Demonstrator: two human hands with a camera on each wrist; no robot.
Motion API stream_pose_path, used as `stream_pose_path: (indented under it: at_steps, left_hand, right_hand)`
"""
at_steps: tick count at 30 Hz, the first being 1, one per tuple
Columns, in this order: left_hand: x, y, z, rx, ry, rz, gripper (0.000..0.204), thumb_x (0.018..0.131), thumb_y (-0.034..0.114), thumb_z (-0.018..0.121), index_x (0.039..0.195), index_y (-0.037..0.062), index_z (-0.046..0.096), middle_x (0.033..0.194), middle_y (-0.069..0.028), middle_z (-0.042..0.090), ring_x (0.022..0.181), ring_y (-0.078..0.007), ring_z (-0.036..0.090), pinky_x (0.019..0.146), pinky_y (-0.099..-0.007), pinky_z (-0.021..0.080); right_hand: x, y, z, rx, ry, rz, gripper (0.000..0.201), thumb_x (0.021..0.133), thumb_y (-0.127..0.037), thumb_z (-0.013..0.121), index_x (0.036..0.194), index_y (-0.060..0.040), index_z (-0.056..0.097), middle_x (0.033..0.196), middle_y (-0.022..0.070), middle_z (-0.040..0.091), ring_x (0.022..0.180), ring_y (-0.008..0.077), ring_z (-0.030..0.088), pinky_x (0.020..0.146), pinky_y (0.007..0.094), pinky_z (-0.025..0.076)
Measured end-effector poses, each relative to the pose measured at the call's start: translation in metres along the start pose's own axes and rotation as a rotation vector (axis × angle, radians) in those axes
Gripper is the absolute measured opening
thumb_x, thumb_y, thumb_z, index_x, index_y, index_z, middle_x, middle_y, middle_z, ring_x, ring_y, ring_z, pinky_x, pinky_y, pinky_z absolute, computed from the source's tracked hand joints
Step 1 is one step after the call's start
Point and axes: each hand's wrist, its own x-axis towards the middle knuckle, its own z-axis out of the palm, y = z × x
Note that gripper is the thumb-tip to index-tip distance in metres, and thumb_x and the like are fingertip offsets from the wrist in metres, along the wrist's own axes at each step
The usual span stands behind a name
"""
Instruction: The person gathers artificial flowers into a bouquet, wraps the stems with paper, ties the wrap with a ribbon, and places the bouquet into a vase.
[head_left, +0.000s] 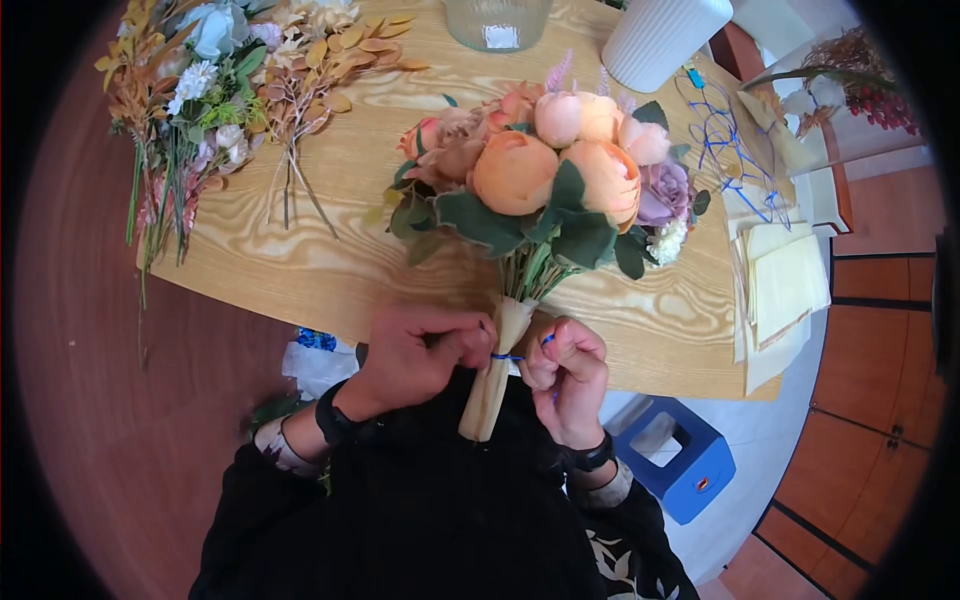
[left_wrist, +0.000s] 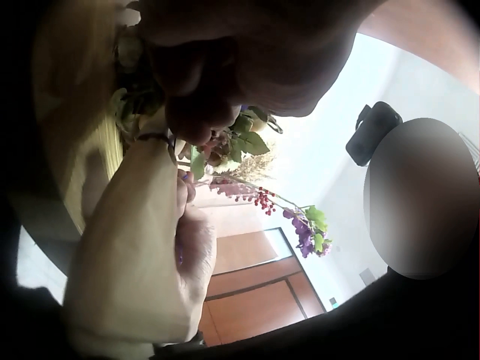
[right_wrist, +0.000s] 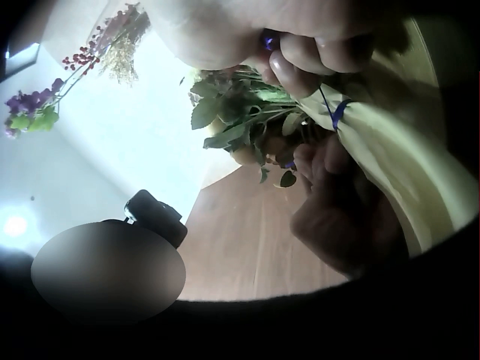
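Observation:
A bouquet of peach, pink and lilac flowers (head_left: pixel 515 172) lies over the table's near edge, blooms pointing away. Cream paper (head_left: pixel 487 400) wraps its stems, and a thin blue tie (head_left: pixel 508 357) circles this wrap. On the left side of the wrap, my left hand (head_left: pixel 425 345) has its fingers curled and pinches one end of the tie. My right hand (head_left: pixel 572 375), curled on the other side, grips the other end; a bit of blue shows between its fingers. The right wrist view shows the tie (right_wrist: pixel 339 114) drawn taut from the paper toward the right fingers.
Loose flowers and stems (head_left: pixel 205 100) lie at the table's left. A glass vase (head_left: pixel 480 22) and a white ribbed vase (head_left: pixel 660 42) stand at the back. Tangled blue ties (head_left: pixel 735 150) and cream paper sheets (head_left: pixel 785 280) are at the right. A blue stool (head_left: pixel 690 465) stands below.

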Motion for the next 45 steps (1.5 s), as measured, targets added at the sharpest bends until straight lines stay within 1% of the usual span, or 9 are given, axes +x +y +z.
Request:
stream_pose_path:
  at_steps: [8,11,15,21,29,33,36,38,45]
  left_hand:
    - [-0.003,-0.01,-0.005,-0.295,-0.052,-0.178,0.013,0.087,0.007,0.055,0.087,-0.0044,0.061,0.079,-0.0055,0.063,0.07,-0.0101,0.057,0.065,-0.0234,0.047]
    - [-0.012,-0.013,-0.004,-0.255,0.038,-0.05,0.015,0.083,0.006,0.061,0.096,-0.0022,0.062,0.087,-0.0073,0.064,0.08,-0.0122,0.06,0.073,-0.0247,0.049]
    - [-0.019,-0.008,-0.008,-0.259,0.068,-0.207,0.024,0.075,0.001,0.068,0.097,-0.0035,0.062,0.089,-0.0105,0.064,0.085,-0.0163,0.061,0.074,-0.0262,0.05]
    - [-0.019,-0.023,-0.013,0.033,-0.068,0.006,0.028,0.073,-0.003,0.069,0.1,-0.0015,0.063,0.086,-0.0086,0.065,0.076,-0.0137,0.062,0.067,-0.024,0.05]
    - [-0.016,-0.024,-0.004,-0.442,0.042,-0.334,0.04,0.073,-0.002,0.069,0.11,-0.0022,0.055,0.085,-0.0135,0.064,0.073,-0.0146,0.062,0.06,-0.0244,0.05]
    - [-0.016,-0.025,-0.006,-0.537,0.053,-0.399,0.031,0.072,-0.002,0.069,0.101,-0.002,0.06,0.087,-0.0123,0.064,0.073,-0.0147,0.061,0.06,-0.024,0.05]
    - [-0.012,-0.027,-0.007,-0.214,-0.107,-0.197,0.02,0.074,-0.002,0.067,0.094,-0.0002,0.064,0.09,-0.0087,0.064,0.076,-0.0141,0.061,0.063,-0.0241,0.05]
    - [-0.008,-0.024,-0.004,0.137,-0.06,0.236,0.015,0.074,-0.003,0.066,0.088,0.0014,0.066,0.089,-0.0083,0.064,0.074,-0.0175,0.061,0.062,-0.0257,0.049]
    - [-0.004,-0.021,-0.001,0.255,-0.11,0.459,0.02,0.071,-0.008,0.062,0.088,0.0028,0.064,0.086,-0.0091,0.064,0.072,-0.0212,0.061,0.061,-0.027,0.048]
  right_hand:
    - [-0.001,0.001,0.005,-0.004,0.021,0.125,0.029,0.094,-0.025,0.042,0.071,-0.0058,0.042,0.059,-0.0011,0.033,0.045,0.0071,0.022,0.043,0.0229,0.018]
    - [-0.001,-0.001,0.005,0.002,-0.002,0.14,0.029,0.095,-0.025,0.041,0.073,-0.0064,0.042,0.059,-0.001,0.033,0.045,0.0068,0.022,0.043,0.0224,0.018]
    - [0.0,0.001,0.004,0.009,0.006,0.142,0.029,0.095,-0.025,0.04,0.073,-0.0068,0.042,0.06,-0.0011,0.033,0.045,0.0066,0.022,0.043,0.0221,0.018]
    - [0.0,0.001,0.004,-0.005,0.003,0.141,0.028,0.095,-0.025,0.04,0.073,-0.0073,0.042,0.06,-0.0011,0.033,0.046,0.0065,0.023,0.043,0.0217,0.019]
    - [-0.001,0.0,0.003,0.033,-0.001,0.156,0.026,0.095,-0.025,0.04,0.076,-0.0068,0.044,0.062,-0.0003,0.036,0.047,0.0067,0.024,0.044,0.0213,0.021]
    - [0.0,0.001,0.003,0.028,-0.013,0.154,0.026,0.095,-0.025,0.039,0.077,-0.0067,0.044,0.062,0.0,0.036,0.047,0.0068,0.024,0.045,0.0214,0.021]
    - [0.0,0.001,0.003,0.033,-0.014,0.155,0.026,0.095,-0.026,0.04,0.077,-0.0068,0.044,0.062,-0.0001,0.035,0.047,0.0069,0.025,0.045,0.0216,0.021]
    - [-0.001,0.001,0.004,0.015,-0.007,0.155,0.027,0.095,-0.027,0.04,0.077,-0.0069,0.043,0.062,-0.0004,0.035,0.047,0.007,0.025,0.045,0.0219,0.021]
    - [0.0,0.002,0.002,0.055,-0.039,0.155,0.026,0.095,-0.026,0.041,0.077,-0.0069,0.043,0.062,-0.0007,0.035,0.047,0.0072,0.025,0.045,0.0221,0.022]
